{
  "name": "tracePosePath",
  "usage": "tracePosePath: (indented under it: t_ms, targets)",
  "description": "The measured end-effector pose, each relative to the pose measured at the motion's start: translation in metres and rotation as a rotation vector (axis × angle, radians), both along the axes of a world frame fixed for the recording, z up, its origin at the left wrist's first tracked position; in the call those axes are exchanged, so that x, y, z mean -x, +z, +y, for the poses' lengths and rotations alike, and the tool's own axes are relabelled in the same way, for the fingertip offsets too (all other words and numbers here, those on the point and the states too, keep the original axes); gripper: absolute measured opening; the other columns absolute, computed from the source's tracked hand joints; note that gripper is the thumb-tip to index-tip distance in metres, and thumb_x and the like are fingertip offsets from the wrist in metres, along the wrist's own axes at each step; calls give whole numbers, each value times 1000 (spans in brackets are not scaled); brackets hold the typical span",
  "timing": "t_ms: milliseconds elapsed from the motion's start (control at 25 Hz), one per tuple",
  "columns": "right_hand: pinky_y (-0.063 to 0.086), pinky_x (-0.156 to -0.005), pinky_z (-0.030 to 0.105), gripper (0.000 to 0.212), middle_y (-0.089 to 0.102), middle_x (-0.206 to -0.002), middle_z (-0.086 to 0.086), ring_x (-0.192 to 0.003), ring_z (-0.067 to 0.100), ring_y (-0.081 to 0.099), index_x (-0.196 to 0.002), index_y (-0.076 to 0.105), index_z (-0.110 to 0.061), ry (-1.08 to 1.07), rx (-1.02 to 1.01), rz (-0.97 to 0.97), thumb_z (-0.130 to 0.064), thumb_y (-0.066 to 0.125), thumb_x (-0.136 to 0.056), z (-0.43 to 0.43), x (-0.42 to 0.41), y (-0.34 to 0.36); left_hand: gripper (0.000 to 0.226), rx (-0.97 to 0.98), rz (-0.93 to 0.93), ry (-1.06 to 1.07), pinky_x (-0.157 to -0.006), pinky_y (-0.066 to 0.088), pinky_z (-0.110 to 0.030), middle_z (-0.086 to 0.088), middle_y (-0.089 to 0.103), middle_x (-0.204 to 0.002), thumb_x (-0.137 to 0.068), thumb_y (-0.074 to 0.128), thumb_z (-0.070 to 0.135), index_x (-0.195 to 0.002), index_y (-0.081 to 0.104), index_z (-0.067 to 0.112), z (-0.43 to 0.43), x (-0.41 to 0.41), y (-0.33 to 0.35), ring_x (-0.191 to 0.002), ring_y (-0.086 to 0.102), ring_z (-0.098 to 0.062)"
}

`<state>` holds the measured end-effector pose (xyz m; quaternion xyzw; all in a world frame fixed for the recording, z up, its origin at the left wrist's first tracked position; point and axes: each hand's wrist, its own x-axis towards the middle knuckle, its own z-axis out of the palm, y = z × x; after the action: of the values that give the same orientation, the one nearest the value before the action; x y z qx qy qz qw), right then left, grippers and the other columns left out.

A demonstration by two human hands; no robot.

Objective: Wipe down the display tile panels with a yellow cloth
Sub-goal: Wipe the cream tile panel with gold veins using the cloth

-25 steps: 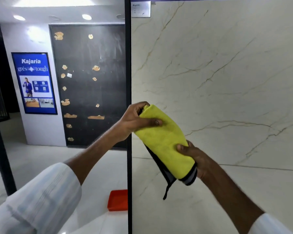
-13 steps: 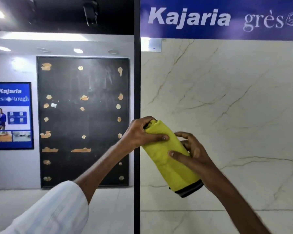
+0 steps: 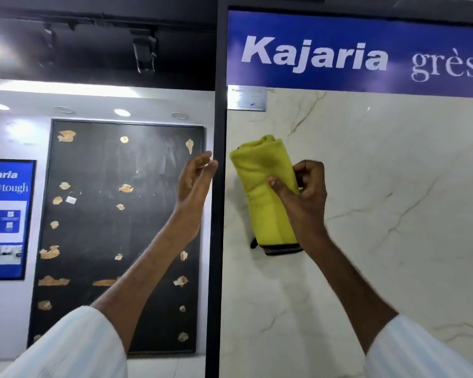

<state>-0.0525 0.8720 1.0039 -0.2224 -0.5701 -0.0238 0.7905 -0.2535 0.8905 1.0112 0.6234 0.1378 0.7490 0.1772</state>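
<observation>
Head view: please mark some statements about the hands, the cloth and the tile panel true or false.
1. The right hand grips the folded yellow cloth. True.
2. The left hand holds the cloth too. False: it is open and apart from the cloth, by the dark frame post.
3. The cloth is held up before the white veined tile panel. True.
4. The sign above that panel is red. False: it is blue and reads Kajaria.
</observation>
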Motion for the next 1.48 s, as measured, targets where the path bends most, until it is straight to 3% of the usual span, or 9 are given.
tracePosePath:
  t_ms: [160, 360, 640, 840, 960, 1040, 1120, 1240, 1480]
  targets:
    - [38, -102, 48, 42, 59, -107, -14, -106, 15, 53, -118, 52, -24, -300, 54, -32, -28, 80, -86, 62, -13, 33, 44, 179, 10, 94, -94, 44, -9, 0, 51, -144, -99, 67, 40, -138, 53, 27, 53, -3, -8, -126, 51, -2]
    - [22, -98, 50, 66, 47, -157, -2, -125, 27, 41, -140, 52, -28, -1024, -173, -453, -11, 48, -77, 80, -8, 20, 69, 318, 31, -22, -121, 38, -44, 1, 48, -152, -94, 57, 65, -151, 40, 30, 81, -26, -33, -143, 45, -18]
    - [12, -114, 58, 77, -12, -169, -26, -139, 9, 9, -157, 22, -47, -610, 349, -630, -52, 35, -81, 52, 11, 32, 39, 299, -114, -73, -111, 24, -22, 32, 41, -131, -112, 37, 38, -151, 40, 35, 75, -34, -27, -131, 34, 4]
    - [22, -104, 75, 74, 16, -174, 3, -138, 33, 30, -162, 32, -20, -1081, 222, -601, -50, 31, -94, 63, 43, 11, 47, 258, -41, -18, -111, 22, -19, 16, 40, -152, -113, 32, 40, -159, 36, 26, 86, -32, -31, -137, 33, 3]
    - [12, -111, 74, 75, -10, -174, -7, -152, 28, 6, -166, 13, -26, -944, 299, -584, -52, 35, -100, 58, 53, 22, 54, 209, -8, 13, -123, 31, -35, -10, 43, -160, -113, 33, 45, -154, 40, 11, 94, -29, -35, -148, 38, -24]
    - [8, -115, 69, 81, -23, -171, -13, -153, 21, -10, -166, 5, -31, -752, 381, -523, -56, 47, -100, 62, 58, 34, 55, 204, 5, 9, -121, 30, -22, -1, 39, -164, -112, 33, 48, -158, 36, 19, 93, -28, -36, -149, 36, -12]
    - [21, -111, 68, 80, -5, -175, -3, -153, 28, 5, -166, 18, -25, -930, 229, -476, -55, 45, -97, 71, 64, 32, 55, 210, 27, 3, -110, 24, -6, 13, 34, -164, -111, 31, 48, -162, 29, 26, 91, -28, -36, -146, 30, 4]
    - [36, -100, 59, 80, 21, -172, 8, -150, 39, 30, -163, 30, -14, -1151, 114, -490, -54, 41, -94, 85, 64, 9, 67, 182, 5, -1, -124, 28, -24, 10, 37, -164, -103, 33, 60, -162, 31, 28, 95, -29, -37, -150, 33, -2]
    - [39, -100, 64, 82, 21, -172, 9, -156, 38, 23, -164, 26, -13, -1169, 51, -548, -56, 29, -94, 90, 74, 102, 50, 202, -11, 10, -115, 27, -15, 15, 39, -159, -112, 34, 42, -159, 34, 28, 96, -30, -35, -140, 36, 5]
